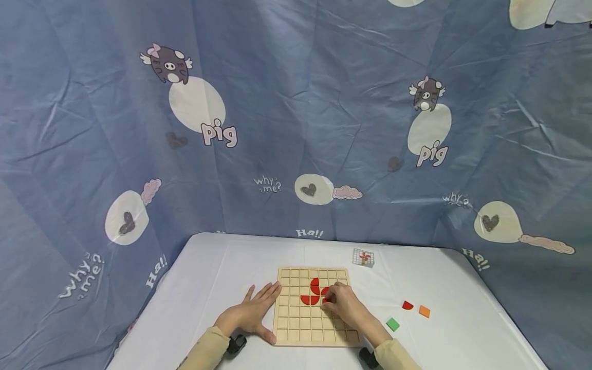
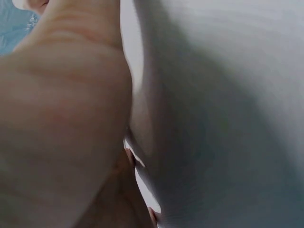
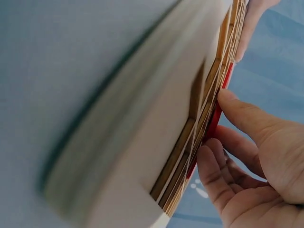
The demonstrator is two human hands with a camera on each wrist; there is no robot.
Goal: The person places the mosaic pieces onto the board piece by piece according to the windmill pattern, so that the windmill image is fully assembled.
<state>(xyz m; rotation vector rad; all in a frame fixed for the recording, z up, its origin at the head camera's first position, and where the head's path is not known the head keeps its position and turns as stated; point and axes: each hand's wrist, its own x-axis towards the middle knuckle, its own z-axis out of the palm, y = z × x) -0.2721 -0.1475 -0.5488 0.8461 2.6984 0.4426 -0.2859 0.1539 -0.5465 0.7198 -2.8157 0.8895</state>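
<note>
A square wooden grid board [image 1: 305, 336] lies on the white table. Near its middle, several red quarter-round pieces [image 1: 305, 299] sit in the cells in a pinwheel-like cluster. My left hand [image 1: 252, 313] lies with fingers spread along the board's left side, fingertips and thumb at its edge. My right hand [image 1: 347, 307] is over the right part of the cluster and covers some of it. In the right wrist view, its thumb and bent fingers pinch at a red piece [image 3: 214, 119] at the board's surface. The left wrist view is mostly filled by the left hand and wrist [image 2: 61, 118].
Right of the board lie a loose red quarter-round piece [image 1: 407, 305], an orange square [image 1: 424, 311] and a green square [image 1: 393, 324]. Behind the board's right corner is a card [image 1: 363, 258] with a red pinwheel printed on a grid. A blue patterned cloth [image 1: 287, 133] hangs behind the table.
</note>
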